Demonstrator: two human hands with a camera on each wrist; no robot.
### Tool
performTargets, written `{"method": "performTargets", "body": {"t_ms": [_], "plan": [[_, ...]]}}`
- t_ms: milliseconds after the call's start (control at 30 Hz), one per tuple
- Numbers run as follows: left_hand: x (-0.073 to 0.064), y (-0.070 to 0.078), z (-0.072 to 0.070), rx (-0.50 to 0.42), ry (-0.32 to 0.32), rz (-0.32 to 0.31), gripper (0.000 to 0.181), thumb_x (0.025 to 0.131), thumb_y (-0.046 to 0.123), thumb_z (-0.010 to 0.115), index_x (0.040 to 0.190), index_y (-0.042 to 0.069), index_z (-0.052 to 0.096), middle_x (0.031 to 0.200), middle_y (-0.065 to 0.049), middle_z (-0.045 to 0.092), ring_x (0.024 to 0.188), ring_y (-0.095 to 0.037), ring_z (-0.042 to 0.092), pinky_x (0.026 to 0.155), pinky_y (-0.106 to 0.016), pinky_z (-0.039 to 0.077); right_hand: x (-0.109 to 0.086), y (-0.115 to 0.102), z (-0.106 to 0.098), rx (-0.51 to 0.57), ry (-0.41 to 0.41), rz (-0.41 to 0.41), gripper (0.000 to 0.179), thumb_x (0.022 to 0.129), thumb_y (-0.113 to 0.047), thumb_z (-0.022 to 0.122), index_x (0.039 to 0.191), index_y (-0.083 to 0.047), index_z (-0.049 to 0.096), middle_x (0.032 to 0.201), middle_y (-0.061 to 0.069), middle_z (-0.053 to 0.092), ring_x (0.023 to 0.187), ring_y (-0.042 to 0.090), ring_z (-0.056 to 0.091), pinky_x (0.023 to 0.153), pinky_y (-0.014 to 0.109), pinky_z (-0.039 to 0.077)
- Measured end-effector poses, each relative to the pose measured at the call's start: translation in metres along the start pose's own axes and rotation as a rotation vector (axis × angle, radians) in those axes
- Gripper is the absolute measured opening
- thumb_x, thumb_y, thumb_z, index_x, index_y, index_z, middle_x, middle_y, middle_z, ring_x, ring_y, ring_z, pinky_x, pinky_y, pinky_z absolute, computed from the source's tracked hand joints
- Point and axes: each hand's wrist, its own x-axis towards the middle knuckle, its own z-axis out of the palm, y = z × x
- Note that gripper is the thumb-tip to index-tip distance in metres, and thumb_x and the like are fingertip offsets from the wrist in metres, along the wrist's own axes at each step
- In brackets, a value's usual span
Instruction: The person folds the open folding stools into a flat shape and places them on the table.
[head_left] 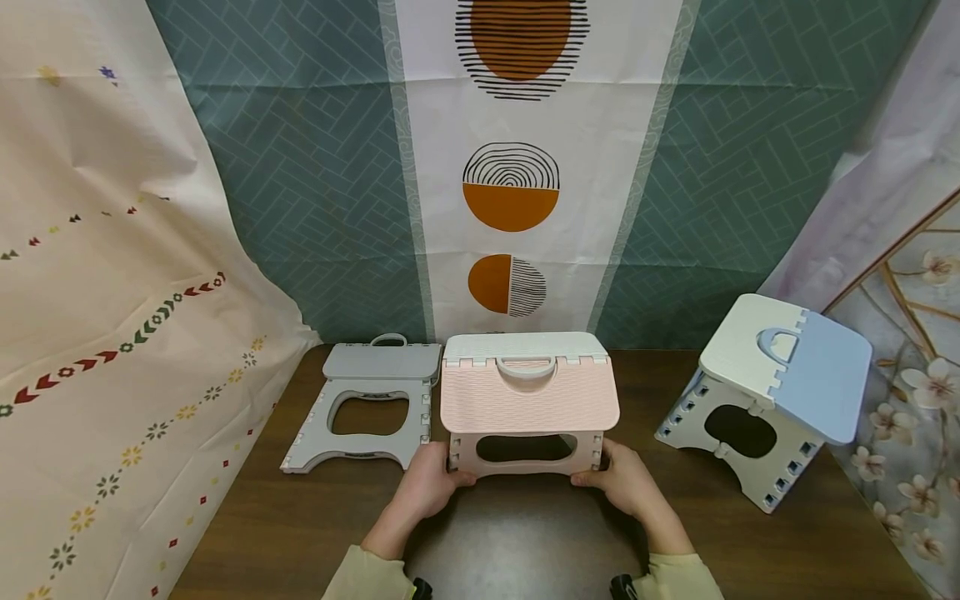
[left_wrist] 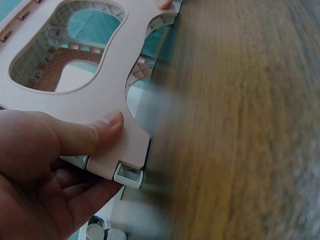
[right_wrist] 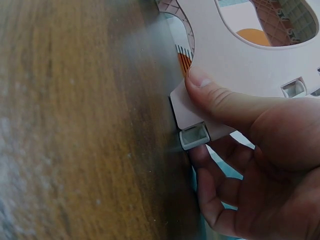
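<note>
L hand (head_left: 427, 490) and R hand (head_left: 625, 485): fingers pinching the front leg panel (head_left: 465, 450) of the pink-and-white stool (head_left: 480, 404), one at each lower corner. Thumbs lie on the outer face, other fingers curled round the side edges & behind, right by the white corner tabs.

To do it well: match L/R pressure so the stool stays square, wrists level, thumb pads flat rather than tips. Watch fingertips nr the hinge slots & under the feet; that's the likely pinch pt. Can't tell if the feet bear full weight on the table (head_left: 300, 529), so best support both sides equally.

Stool is mid-table, unfolded, upright. Looks like hard moulded plastic: seat pink in front w/ fine wavy ridges, white at back, toothed hinge line btwn, white U-shaped handle (head_left: 527, 373). Leg panel smooth & matte w/ rounded cutout; ribbed lattice inside, per wrist views.

Just L of it, a grey stool (head_left: 382, 363), folded flat, loop handle at top. Well apart to the R, a blue-and-white stool (head_left: 823, 379), open, turned at an angle. Table is dark wood-grain; behind hangs a creased green cloth (head_left: 322, 167), w/ a pale centre strip & orange circles.
</note>
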Motion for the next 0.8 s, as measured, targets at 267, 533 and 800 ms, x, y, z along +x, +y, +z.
{"method": "performTargets", "body": {"t_ms": [267, 533, 800], "plan": [[0.0003, 0.0008, -0.0002, -0.009, -0.014, -0.011, 0.046, 0.084, 0.004, 0.091, 0.124, 0.002, 0.068, 0.102, -0.007, 0.075, 0.091, -0.021, 0.071, 0.08, -0.042, 0.059, -0.0007, -0.0005, -0.0004, 0.008, -0.01, 0.006, 0.05, 0.08, -0.019, 0.095, 0.122, -0.006, 0.072, 0.112, 0.006, 0.076, 0.11, 0.03, 0.068, 0.097, 0.06, 0.05], [0.0003, 0.0023, -0.0008, -0.018, -0.021, -0.015, 0.042, 0.084, 0.004, 0.09, 0.12, 0.001, 0.069, 0.098, -0.006, 0.075, 0.087, -0.018, 0.07, 0.076, -0.039, 0.058, -0.0009, -0.0008, -0.0005, 0.006, -0.004, 0.005, 0.047, 0.081, -0.02, 0.095, 0.12, -0.006, 0.072, 0.11, 0.005, 0.076, 0.109, 0.029, 0.067, 0.097, 0.058, 0.05], [0.0005, 0.0019, -0.0006, -0.006, -0.006, -0.009, 0.053, 0.084, 0.004, 0.091, 0.129, 0.0, 0.064, 0.106, -0.009, 0.074, 0.093, -0.021, 0.07, 0.08, -0.041, 0.058, -0.0003, -0.0014, -0.0001, 0.006, -0.008, 0.018, 0.047, 0.081, -0.019, 0.095, 0.12, -0.007, 0.072, 0.111, 0.005, 0.076, 0.109, 0.029, 0.067, 0.097, 0.057, 0.05]]}}
